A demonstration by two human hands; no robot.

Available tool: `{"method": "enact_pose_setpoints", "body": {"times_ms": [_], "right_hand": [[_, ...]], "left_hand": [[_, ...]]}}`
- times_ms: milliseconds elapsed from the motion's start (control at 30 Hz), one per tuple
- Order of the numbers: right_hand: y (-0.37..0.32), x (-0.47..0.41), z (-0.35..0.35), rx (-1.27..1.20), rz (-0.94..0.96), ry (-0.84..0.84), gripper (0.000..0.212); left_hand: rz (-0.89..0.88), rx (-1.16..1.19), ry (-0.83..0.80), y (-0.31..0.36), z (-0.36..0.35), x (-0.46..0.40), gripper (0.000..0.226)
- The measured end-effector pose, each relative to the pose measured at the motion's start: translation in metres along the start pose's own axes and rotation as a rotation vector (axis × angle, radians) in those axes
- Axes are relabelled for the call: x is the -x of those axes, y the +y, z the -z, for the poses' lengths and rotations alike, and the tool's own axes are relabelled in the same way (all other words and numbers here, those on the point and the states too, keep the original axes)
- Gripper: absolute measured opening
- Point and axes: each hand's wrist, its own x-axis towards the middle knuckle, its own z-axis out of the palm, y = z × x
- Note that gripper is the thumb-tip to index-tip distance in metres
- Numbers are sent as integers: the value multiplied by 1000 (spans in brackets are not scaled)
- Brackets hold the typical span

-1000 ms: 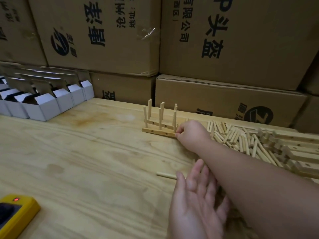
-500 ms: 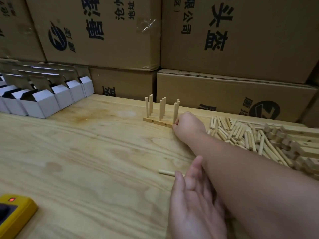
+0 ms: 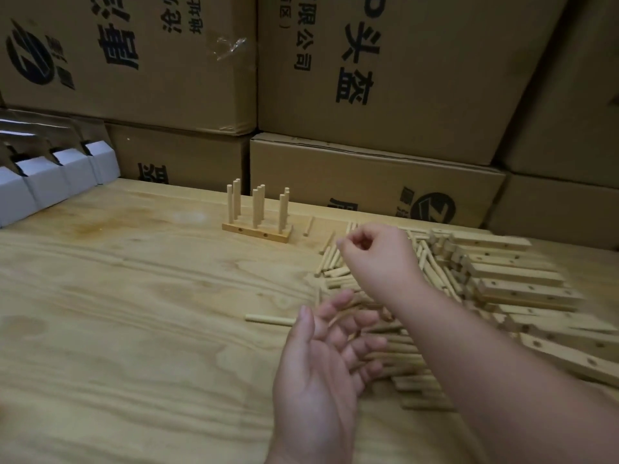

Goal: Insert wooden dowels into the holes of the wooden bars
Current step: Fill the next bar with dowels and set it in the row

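Observation:
The assembled wooden bars [image 3: 256, 231] stand at the back of the table with several dowels upright in their holes. My right hand [image 3: 378, 256] hovers to their right over the pile of loose dowels [image 3: 338, 272]. Its fingers are curled and I see nothing in them. My left hand [image 3: 321, 363] is lower down, palm up with relaxed fingers, holding nothing. One single dowel [image 3: 268, 319] lies on the table just left of its fingertips. A heap of loose wooden bars [image 3: 519, 283] with holes lies at the right.
Stacked cardboard cartons [image 3: 368, 175] wall off the back of the wooden table [image 3: 134, 329]. A row of small white open boxes [image 3: 43, 182] sits at the far left. More dowels [image 3: 412, 370] spread toward the front right.
My right hand has let go of the assembled bars and drawn back to the right, over the dowel pile. My left hand has stayed low, its fingers curling slightly.

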Motion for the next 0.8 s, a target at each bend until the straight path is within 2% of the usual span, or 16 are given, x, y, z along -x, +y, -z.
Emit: {"method": "enact_pose_setpoints", "body": {"times_ms": [67, 167, 267, 333, 433, 533, 667, 800], "right_hand": [[8, 40, 36, -19, -19, 9, 20], [23, 99, 82, -4, -63, 17, 18], [43, 141, 119, -10, -104, 98, 5], [58, 156, 137, -5, -122, 166, 7], [81, 162, 159, 100, -174, 264, 15], [93, 159, 175, 286, -178, 330, 6], [103, 156, 184, 526, -275, 279, 14], [107, 154, 186, 564, -329, 216, 16]], "left_hand": [[-46, 107, -126, -5, 3, 7, 60], [-94, 100, -138, -14, -5, 9, 60], [-142, 44, -129, -12, -3, 11, 57], [-153, -3, -130, -12, -7, 15, 56], [-176, -53, -103, -14, -5, 14, 52], [-186, -79, -123, -15, -4, 15, 48], [-197, -137, -114, -16, -5, 15, 48], [-200, -145, -118, -18, -4, 16, 48]]}}
